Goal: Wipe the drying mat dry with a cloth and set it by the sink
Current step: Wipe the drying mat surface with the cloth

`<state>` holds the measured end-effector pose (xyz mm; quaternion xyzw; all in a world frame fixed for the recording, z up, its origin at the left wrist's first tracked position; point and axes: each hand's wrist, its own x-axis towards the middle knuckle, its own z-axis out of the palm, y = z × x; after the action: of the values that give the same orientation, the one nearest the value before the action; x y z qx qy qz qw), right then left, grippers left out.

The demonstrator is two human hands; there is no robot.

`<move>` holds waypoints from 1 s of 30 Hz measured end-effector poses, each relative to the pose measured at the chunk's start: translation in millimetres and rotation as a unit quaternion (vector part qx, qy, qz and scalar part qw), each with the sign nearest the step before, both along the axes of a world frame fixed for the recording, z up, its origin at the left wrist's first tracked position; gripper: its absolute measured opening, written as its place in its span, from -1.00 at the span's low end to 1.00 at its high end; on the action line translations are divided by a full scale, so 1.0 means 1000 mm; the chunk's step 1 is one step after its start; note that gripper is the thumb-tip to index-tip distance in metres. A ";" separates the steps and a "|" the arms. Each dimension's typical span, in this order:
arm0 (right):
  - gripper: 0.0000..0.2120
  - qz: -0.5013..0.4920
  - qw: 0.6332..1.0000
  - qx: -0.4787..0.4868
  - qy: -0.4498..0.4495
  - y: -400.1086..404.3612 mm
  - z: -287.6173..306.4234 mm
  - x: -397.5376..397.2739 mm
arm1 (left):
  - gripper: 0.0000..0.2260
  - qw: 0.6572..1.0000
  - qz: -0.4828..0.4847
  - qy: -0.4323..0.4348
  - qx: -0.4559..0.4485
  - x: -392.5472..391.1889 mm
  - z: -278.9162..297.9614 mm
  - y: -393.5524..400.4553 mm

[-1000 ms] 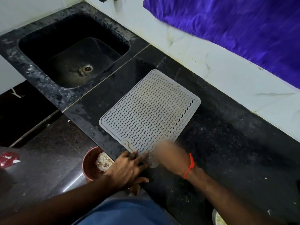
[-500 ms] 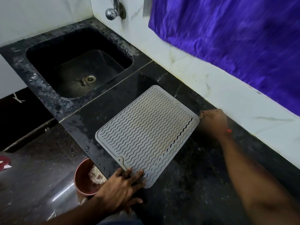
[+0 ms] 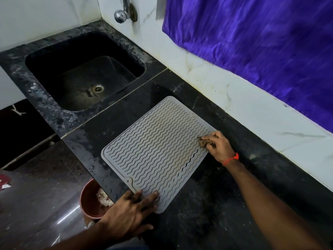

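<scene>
Right hand [image 3: 219,147] has swung from the drying mat's [image 3: 158,152] near corner to its far right edge, fingers now pinching a small brown cloth [image 3: 203,142]. Left hand [image 3: 126,213] stays flat on near corner. Mat lies on counter [image 3: 225,204] right of sink [image 3: 84,76]; wiping just starting.

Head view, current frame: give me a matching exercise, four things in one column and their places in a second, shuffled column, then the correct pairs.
Things:
1. drying mat
2. cloth
3. red bowl
4. tap

Places:
A. on the wall above the sink's far corner
B. flat on the black counter, right of the sink
C. below the counter's front edge, beside the left hand
D. bunched in the right hand at the mat's right edge

Pairs: 1-B, 2-D, 3-C, 4-A
</scene>
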<state>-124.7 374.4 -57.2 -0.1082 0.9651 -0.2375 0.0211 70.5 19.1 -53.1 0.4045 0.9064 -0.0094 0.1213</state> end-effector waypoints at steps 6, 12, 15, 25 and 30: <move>-0.67 0.038 0.999 -0.022 -0.015 0.002 0.014 -0.002 | -0.51 1.000 -0.008 0.003 0.015 -0.002 0.001 0.001; -0.69 0.204 0.978 0.040 -0.018 -0.040 0.011 0.051 | -0.53 1.000 -0.006 -0.005 0.020 -0.006 0.003 0.002; -0.72 0.228 0.972 0.056 -0.007 -0.030 0.007 0.039 | -0.52 1.000 -0.005 -0.001 0.013 -0.007 0.003 0.003; -0.74 -0.160 0.985 -0.007 0.058 0.022 0.020 -0.052 | -0.54 1.000 0.001 -0.021 0.011 -0.008 0.008 0.003; -0.68 0.031 0.999 0.043 0.007 0.010 0.009 -0.009 | -0.54 0.999 0.010 -0.031 0.013 -0.009 0.011 0.003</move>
<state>-133.5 384.5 -48.6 -0.1392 0.9706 -0.1944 0.0265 61.8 22.3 -42.4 0.3975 0.9061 0.0156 0.1439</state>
